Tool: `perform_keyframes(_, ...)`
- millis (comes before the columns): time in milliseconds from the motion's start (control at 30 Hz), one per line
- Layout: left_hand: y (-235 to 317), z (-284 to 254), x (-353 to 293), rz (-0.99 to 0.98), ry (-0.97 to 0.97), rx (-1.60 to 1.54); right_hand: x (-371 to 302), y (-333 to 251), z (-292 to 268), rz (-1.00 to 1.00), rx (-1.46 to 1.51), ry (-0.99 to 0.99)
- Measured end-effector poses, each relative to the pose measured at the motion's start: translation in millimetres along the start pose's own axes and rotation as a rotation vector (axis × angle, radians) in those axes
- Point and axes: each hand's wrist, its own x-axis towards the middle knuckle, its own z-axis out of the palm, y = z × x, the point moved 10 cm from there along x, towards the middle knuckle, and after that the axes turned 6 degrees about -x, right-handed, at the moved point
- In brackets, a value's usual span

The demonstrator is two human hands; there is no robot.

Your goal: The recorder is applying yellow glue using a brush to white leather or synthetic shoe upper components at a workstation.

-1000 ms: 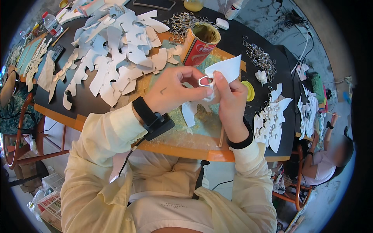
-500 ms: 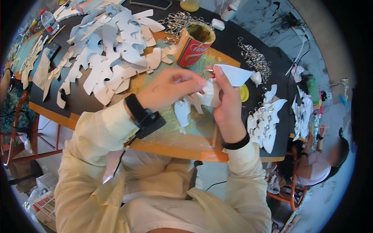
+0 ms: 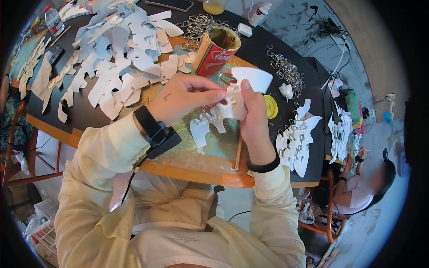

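Note:
A long white cut-out strip (image 3: 254, 79), with a pale tan underside and scalloped edges, hangs between my hands. It looks like leather. My right hand (image 3: 255, 111) grips its upper part, the thumb lying on the white face. My left hand (image 3: 190, 96) is closed in a pinch, its thumb and fingertips at a tab on the strip's left edge. An open metal ring (image 3: 227, 79) sits at the strip's edge just above my left fingertips. Smaller metal rings show lower along the strip, and its white tail end (image 3: 199, 134) hangs over the work mat (image 3: 178, 149).
A red-and-yellow can (image 3: 215, 56) stands beyond my hands, beside heaped metal rings (image 3: 203, 27). More rings (image 3: 286, 71) lie at right, near a yellow lid (image 3: 271, 106) and finished-looking ringed strips (image 3: 297, 138). White cut pieces (image 3: 129, 49) pile at left. Another person (image 3: 357, 187) sits at far right.
The strip has tilted, with its wide white end turned more to the left, and more of its ringed lower length shows. My view has shifted slightly; both hands stay on the strip.

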Motion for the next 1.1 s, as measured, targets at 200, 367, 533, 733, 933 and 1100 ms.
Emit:
perform_keyframes(200, 16.7, -12.6, 0.0, 0.143, 0.098, 0.134, -1.0, 14.1, 4.0, 0.107, -0.165, -0.084)
perform_keyframes(367, -1.6, -9.4, -1.5, -0.124, 0.100, -0.137, 0.0, 11.4, -2.2, 0.066, -0.153, -0.092)
perform_keyframes(533, -4.4, -17.0, 0.9, -0.036, 0.132, 0.058, 5.5, 16.0, -7.0, 0.075, -0.391, -0.086)
perform_keyframes(733, -15.7, -22.9, 0.4, -0.133, 0.196, 0.047, -17.2, -61.3, -2.5, -0.526, -0.861, 0.332)
perform_keyframes(933, -7.1, -22.3, -0.9, -0.065, 0.233, 0.055, -45.3, -77.6, 49.8, -1.097, -1.295, 0.032)
perform_keyframes(1100, -5.5, -25.6, -3.0, -0.036, 0.215, 0.103, -47.0, -67.9, 56.1, -1.052, -1.300, -0.025)
